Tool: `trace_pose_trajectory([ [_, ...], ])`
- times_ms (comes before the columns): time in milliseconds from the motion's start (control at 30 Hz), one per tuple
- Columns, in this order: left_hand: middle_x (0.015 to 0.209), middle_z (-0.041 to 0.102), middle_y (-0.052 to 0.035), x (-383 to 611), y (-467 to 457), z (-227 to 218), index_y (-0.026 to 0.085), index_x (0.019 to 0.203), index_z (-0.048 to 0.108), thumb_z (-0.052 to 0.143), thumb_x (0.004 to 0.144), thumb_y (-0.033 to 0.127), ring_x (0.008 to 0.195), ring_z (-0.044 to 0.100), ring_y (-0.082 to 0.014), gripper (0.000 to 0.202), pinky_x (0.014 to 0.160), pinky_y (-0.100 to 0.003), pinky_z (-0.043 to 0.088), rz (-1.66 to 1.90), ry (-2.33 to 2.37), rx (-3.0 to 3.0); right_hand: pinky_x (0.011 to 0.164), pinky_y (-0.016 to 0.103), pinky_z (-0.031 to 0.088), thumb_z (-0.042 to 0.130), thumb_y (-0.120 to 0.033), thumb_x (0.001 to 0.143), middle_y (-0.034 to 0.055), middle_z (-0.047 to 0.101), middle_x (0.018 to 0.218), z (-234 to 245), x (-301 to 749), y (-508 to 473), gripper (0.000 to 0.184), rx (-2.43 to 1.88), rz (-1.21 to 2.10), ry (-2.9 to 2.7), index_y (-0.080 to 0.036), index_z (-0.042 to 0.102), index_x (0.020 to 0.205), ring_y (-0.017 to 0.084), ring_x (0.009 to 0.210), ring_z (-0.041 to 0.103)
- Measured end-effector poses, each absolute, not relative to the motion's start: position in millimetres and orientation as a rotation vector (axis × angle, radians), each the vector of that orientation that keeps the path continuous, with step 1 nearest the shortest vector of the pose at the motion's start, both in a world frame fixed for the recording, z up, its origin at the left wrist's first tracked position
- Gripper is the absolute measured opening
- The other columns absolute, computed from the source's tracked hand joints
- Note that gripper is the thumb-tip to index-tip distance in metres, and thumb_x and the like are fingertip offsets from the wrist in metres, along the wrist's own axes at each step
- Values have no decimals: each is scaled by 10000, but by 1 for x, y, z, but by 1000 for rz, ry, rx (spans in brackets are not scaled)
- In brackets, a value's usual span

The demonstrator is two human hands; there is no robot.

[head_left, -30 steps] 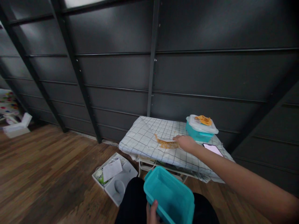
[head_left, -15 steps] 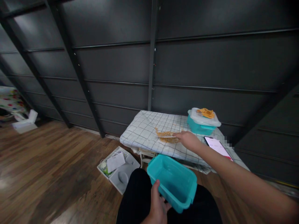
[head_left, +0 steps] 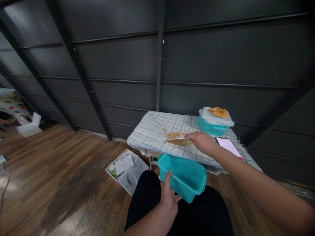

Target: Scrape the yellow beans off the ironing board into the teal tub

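Observation:
My left hand (head_left: 168,196) grips the near side of a teal plastic bin (head_left: 182,189), thumb on the outer wall and fingers underneath. The bin leans over my lap, with its far rim against the table's front edge. No contents show in the visible part of its inside. On the checked cloth (head_left: 145,134) lies a spread of small yellow-orange kernels or beans (head_left: 176,142). My right hand (head_left: 201,142) is closed on a thin white strip (head_left: 179,138), which lies among the kernels; whether it is a card or a stick is unclear.
At the table's back right stands a lidded teal box (head_left: 213,126) with an orange cloth (head_left: 219,112) on top. A lit phone (head_left: 228,147) lies under my right forearm. On the wooden floor, left of my knees, sits a white tray (head_left: 142,167) holding papers and cables.
My left hand has raised the bin closer to the table edge and tipped it. The white strip has barely moved among the kernels. The camera view has shifted slightly.

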State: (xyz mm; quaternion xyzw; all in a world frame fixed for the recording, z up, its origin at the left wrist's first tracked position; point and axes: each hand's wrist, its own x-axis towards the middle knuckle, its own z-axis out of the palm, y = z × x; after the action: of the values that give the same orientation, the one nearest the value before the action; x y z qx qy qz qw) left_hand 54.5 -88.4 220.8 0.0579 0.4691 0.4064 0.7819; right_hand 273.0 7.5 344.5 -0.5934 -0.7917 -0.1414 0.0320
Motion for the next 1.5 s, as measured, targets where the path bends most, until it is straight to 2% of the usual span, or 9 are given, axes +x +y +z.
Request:
trace_pose_trajectory([
  [200, 1335, 668, -102, 43, -81, 234, 267, 1322, 533, 575, 911, 545, 1207, 641, -327, 498, 929, -522, 559, 905, 1047, 114, 917, 391, 497, 460, -56, 891, 153, 753, 1166, 343, 278, 6, 468, -1943, -465, -2456, -183, 695, 1275, 263, 1063, 695],
  [500, 1261, 707, -116, 60, -78, 234, 269, 1373, 522, 655, 864, 522, 1103, 697, -330, 584, 850, -488, 592, 969, 1058, 69, 917, 356, 538, 488, -100, 877, 100, 790, 1064, 336, 265, -3, 444, -1818, -387, -2411, -216, 754, 1213, 239, 993, 724],
  [700, 1282, 698, -110, 75, -77, 229, 287, 1382, 519, 701, 825, 491, 1115, 695, -330, 620, 819, -462, 602, 1060, 1019, 96, 929, 384, 542, 424, -100, 930, 104, 778, 1133, 338, 258, -13, 433, -1764, -346, -2458, -181, 758, 1194, 250, 1012, 724],
  [900, 1302, 684, -108, 82, -74, 235, 292, 1415, 494, 699, 836, 453, 1152, 677, -335, 635, 817, -459, 608, 1015, 1059, 62, 909, 369, 539, 455, -120, 918, 109, 785, 1072, 338, 257, -20, 400, -1766, -290, -2439, -174, 756, 1177, 248, 1000, 717],
  [1067, 1301, 682, -107, 85, -75, 238, 290, 1448, 456, 669, 863, 441, 1134, 683, -330, 641, 841, -468, 605, 1015, 1037, 78, 911, 367, 520, 434, -169, 955, 135, 773, 1094, 339, 265, -17, 371, -1774, -224, -2298, -144, 750, 1147, 260, 1006, 704],
  [1167, 1255, 703, -105, 87, -78, 243, 271, 1422, 482, 631, 890, 432, 1073, 706, -323, 575, 853, -477, 603, 1001, 1033, 87, 870, 346, 513, 418, -218, 986, 143, 769, 1091, 347, 270, -15, 372, -1872, -244, -2181, -139, 722, 1184, 263, 985, 703],
  [1333, 1229, 715, -89, 90, -81, 248, 285, 1427, 477, 591, 922, 435, 1008, 722, -291, 538, 847, -461, 605, 1006, 1008, 97, 705, 349, 491, 400, -266, 995, 160, 767, 953, 371, 267, -13, 423, -2204, -302, -1983, -121, 625, 1323, 304, 834, 715],
  [1500, 1235, 709, -77, 93, -79, 243, 309, 1436, 457, 595, 926, 444, 997, 720, -276, 546, 833, -454, 606, 1013, 1024, 103, 671, 388, 487, 376, -203, 974, 220, 742, 897, 383, 262, -16, 447, -2425, -371, -1841, -65, 580, 1347, 347, 789, 717],
])
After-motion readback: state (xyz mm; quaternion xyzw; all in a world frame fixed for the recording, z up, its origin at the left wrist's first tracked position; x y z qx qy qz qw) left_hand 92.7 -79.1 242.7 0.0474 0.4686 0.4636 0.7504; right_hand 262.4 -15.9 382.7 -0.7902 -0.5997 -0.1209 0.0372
